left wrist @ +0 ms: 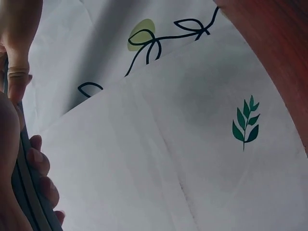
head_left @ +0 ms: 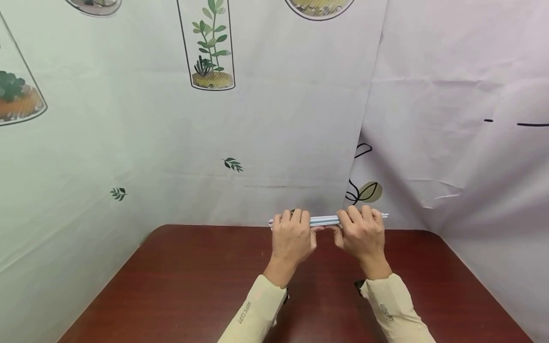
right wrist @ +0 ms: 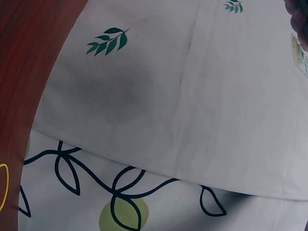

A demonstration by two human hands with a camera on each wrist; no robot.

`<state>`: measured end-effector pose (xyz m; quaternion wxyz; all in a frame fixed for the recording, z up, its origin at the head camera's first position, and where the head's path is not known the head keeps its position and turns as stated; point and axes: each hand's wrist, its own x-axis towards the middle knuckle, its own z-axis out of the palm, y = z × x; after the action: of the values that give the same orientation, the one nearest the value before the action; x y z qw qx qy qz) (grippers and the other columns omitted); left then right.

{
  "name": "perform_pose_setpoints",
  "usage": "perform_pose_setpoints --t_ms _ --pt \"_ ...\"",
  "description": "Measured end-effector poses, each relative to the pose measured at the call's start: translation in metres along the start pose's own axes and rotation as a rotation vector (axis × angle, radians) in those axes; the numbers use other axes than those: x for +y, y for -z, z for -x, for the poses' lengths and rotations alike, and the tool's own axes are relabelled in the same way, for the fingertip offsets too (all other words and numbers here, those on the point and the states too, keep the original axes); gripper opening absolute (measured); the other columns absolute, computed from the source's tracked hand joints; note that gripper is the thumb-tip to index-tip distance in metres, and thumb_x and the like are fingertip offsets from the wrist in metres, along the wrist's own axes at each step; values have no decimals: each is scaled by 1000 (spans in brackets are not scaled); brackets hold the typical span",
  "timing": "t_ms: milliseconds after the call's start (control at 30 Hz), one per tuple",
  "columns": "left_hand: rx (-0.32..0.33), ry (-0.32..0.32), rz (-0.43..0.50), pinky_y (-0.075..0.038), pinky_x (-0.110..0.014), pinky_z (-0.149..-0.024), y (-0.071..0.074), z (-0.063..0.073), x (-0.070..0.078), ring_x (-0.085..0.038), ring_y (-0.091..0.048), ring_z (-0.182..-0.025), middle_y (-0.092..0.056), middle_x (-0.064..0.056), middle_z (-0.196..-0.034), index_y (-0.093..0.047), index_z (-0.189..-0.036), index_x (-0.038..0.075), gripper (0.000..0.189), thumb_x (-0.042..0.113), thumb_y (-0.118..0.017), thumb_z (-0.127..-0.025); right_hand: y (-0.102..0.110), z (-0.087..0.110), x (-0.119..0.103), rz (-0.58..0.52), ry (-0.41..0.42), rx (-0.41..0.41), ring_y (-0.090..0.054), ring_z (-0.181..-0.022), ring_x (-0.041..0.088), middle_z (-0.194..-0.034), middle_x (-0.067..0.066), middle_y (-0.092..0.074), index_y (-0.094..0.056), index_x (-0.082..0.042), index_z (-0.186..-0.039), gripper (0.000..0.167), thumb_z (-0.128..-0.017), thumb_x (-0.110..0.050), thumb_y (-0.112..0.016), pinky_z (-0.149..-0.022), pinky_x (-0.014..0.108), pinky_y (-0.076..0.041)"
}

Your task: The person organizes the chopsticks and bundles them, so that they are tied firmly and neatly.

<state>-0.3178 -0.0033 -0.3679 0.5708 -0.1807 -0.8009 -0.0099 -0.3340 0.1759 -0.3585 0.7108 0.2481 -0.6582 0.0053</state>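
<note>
Both hands hold a slim, straight bundle of white and teal strips (head_left: 324, 220) level over the table's far edge. Its exact kind cannot be told. My left hand (head_left: 293, 240) grips the left part, knuckles up, and its thumb reaches inward underneath. My right hand (head_left: 362, 234) grips the right part, its thumb pointing towards the left one. Thin white ends (head_left: 384, 216) stick out past the right fingers. In the left wrist view the bundle (left wrist: 30, 185) looks dark and ridged, with fingertips (left wrist: 41, 162) curled round it. Only a few fingertips (right wrist: 297, 20) show in the right wrist view.
The reddish-brown table (head_left: 193, 281) has rounded far corners. White cloth (head_left: 279, 128) printed with plants hangs right behind it, and more cloth (head_left: 467, 157) hangs in folds on the right. A yellow loop (right wrist: 4, 185) shows at the right wrist view's left edge.
</note>
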Motion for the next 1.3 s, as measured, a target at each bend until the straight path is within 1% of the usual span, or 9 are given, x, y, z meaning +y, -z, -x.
perform_pose_setpoints --t_ms 333,500,667,733,800,967,1033,1167,1300 --pt "-9 -8 40 -40 -37 -60 1 -5 -5 -23 -54 -64 -54 1 -69 -56 -75 15 32 44 -67 -78 4 -2 1 -68 -36 -47 -48 -65 38 -73 12 -56 -64 -2 -83 45 -92 -46 -55 -66 54 -38" --pt "-39 -16 52 -39 -37 -60 2 -4 -8 -22 -53 -62 -56 1 -68 -56 -75 15 35 48 -61 -86 10 -6 4 -159 -49 -210 -51 -70 37 -77 12 -61 -68 -3 -90 40 -89 -43 -59 -67 54 -39" --pt "-99 -21 52 -41 -36 -61 2 -3 -12 -22 -56 -64 -58 1 -69 -57 -77 15 39 51 -59 -90 22 -11 16 -274 -106 -369 -53 -78 34 -89 11 -68 -72 -5 -100 60 -93 -61 -52 -70 56 -38" --pt "-112 -18 62 -41 -36 -62 3 -2 -14 -23 -57 -64 -59 1 -70 -59 -77 15 38 51 -61 -89 27 -12 23 -342 -172 -372 -54 -82 33 -94 11 -70 -72 -5 -104 63 -94 -63 -50 -71 54 -36" --pt "-119 -14 69 -41 -36 -62 4 -3 -15 -23 -57 -64 -58 1 -69 -59 -77 15 38 51 -64 -88 30 -13 31 -470 -302 -339 -56 -87 30 -97 12 -71 -72 -2 -107 58 -99 -55 -48 -76 48 -37" --pt "-123 -24 67 -40 -35 -61 3 -2 -16 -22 -57 -64 -56 2 -68 -57 -75 15 35 47 -66 -86 29 -9 41 -939 -729 -262 -61 -104 15 -111 6 -72 -62 7 -123 50 -109 -27 -28 -86 27 -39" --pt "-121 -33 61 -40 -35 -61 2 -1 -16 -22 -57 -64 -56 2 -68 -57 -74 15 36 48 -64 -87 25 -7 41 -1100 -830 -258 -62 -109 12 -116 3 -72 -58 9 -127 55 -110 -27 -20 -87 25 -41" --pt "-130 -56 51 -40 -34 -62 3 -1 -14 -22 -57 -65 -58 2 -69 -57 -74 15 36 48 -63 -87 19 -3 37 -1289 -877 -236 -63 -113 13 -117 6 -71 -55 16 -125 63 -109 -32 -17 -87 26 -45" --pt "-150 -72 21 -40 -32 -62 4 -1 -12 -20 -55 -63 -58 3 -70 -57 -75 15 34 46 -64 -87 17 -3 33 -1251 -906 -272 -64 -110 12 -114 5 -73 -58 18 -120 64 -110 -32 -20 -84 24 -48"
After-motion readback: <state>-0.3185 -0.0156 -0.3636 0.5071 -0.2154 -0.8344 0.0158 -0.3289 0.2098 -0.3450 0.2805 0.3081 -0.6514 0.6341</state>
